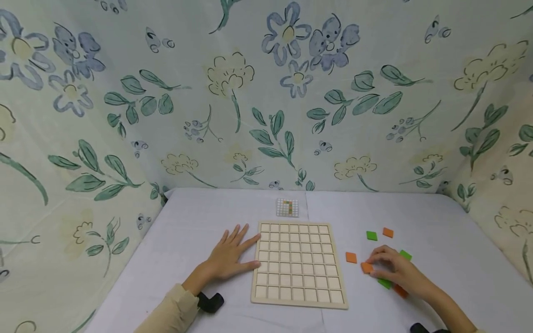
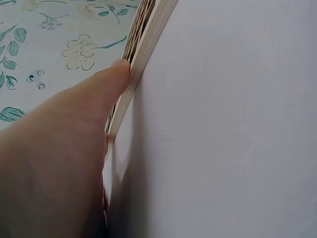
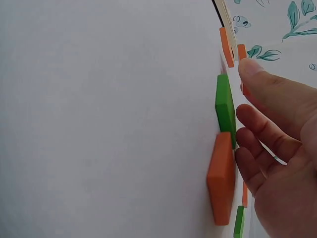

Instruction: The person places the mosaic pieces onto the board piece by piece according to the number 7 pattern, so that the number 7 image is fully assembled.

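Observation:
A wooden grid board (image 1: 300, 255) with rows of square cells lies in the middle of the table. My left hand (image 1: 229, 254) is spread flat at its left side, thumb and index fingertips at the frame; the left wrist view has the thumb (image 2: 121, 69) pressed to the board's edge. To the right of the board, my right hand (image 1: 393, 267) pinches an orange square tile (image 1: 367, 268) between thumb and fingers. Below and around this hand lie green tiles (image 1: 385, 283) and another orange tile (image 1: 400, 291), seen larger in the right wrist view as thick slabs.
Between board and right hand lies an orange tile (image 1: 351, 257). Farther back are a green tile (image 1: 372, 236) and an orange tile (image 1: 388, 232). Behind the board sits a small card (image 1: 287, 207) printed with a coloured grid pattern. Flowered cloth (image 1: 266, 115) walls the table's back and sides.

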Action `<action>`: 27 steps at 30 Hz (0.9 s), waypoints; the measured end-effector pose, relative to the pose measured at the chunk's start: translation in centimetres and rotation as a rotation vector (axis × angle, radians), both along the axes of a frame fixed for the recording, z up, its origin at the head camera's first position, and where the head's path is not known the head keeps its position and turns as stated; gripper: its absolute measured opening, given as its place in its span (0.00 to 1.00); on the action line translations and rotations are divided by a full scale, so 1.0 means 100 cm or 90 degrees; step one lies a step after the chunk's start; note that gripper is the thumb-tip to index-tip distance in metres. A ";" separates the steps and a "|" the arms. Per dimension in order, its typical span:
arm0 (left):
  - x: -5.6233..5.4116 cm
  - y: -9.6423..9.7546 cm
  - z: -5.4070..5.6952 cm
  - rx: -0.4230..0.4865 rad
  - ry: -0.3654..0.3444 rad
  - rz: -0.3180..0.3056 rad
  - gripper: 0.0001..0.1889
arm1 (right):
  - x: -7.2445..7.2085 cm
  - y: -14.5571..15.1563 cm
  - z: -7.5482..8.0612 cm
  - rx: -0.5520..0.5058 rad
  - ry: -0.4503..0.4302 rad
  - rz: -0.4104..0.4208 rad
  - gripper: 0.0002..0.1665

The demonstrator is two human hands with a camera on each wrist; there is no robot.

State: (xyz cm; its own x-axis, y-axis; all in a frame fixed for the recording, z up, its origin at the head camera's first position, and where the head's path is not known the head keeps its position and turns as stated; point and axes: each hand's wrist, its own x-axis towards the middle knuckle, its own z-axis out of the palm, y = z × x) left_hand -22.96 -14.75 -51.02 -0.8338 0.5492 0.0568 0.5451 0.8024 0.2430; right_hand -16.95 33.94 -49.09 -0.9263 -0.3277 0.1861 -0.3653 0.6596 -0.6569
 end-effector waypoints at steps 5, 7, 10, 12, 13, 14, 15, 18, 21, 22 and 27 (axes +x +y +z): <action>0.000 0.001 -0.003 -0.002 0.010 0.005 0.43 | 0.000 -0.002 0.008 0.013 0.025 -0.033 0.15; -0.001 0.001 -0.004 -0.001 0.015 0.006 0.43 | -0.002 -0.003 0.011 0.023 0.047 -0.046 0.15; -0.001 0.001 -0.004 -0.001 0.019 0.007 0.43 | -0.006 -0.007 0.016 0.032 0.084 -0.052 0.16; 0.000 0.001 -0.004 0.002 0.015 0.008 0.43 | -0.008 -0.011 0.020 0.028 0.103 -0.053 0.16; 0.000 0.001 -0.004 0.004 0.013 0.009 0.43 | -0.009 -0.013 0.021 0.023 0.111 -0.053 0.16; 0.000 0.002 -0.004 0.007 0.012 0.009 0.43 | -0.010 -0.015 0.023 0.019 0.117 -0.052 0.16; 0.000 0.002 -0.004 0.008 0.010 0.010 0.43 | -0.011 -0.017 0.024 0.014 0.122 -0.050 0.17; 0.000 0.002 -0.003 0.012 0.009 0.011 0.43 | -0.014 -0.024 0.027 0.004 0.139 -0.047 0.16; 0.000 0.002 -0.003 0.010 0.010 0.013 0.43 | -0.018 -0.032 0.029 -0.002 0.149 -0.045 0.16; 0.001 0.002 -0.003 0.010 0.011 0.014 0.43 | -0.020 -0.035 0.029 -0.003 0.151 -0.047 0.15; 0.000 0.001 -0.005 0.002 0.014 0.014 0.43 | -0.028 -0.046 0.029 -0.013 0.154 -0.051 0.15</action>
State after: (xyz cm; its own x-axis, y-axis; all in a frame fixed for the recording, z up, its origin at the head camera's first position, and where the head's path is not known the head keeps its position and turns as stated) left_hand -23.00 -14.64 -51.56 -0.8443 0.5303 0.0770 0.5323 0.8135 0.2342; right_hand -19.80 29.30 -46.18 -0.8764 -0.2497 0.4118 -0.4614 0.6805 -0.5693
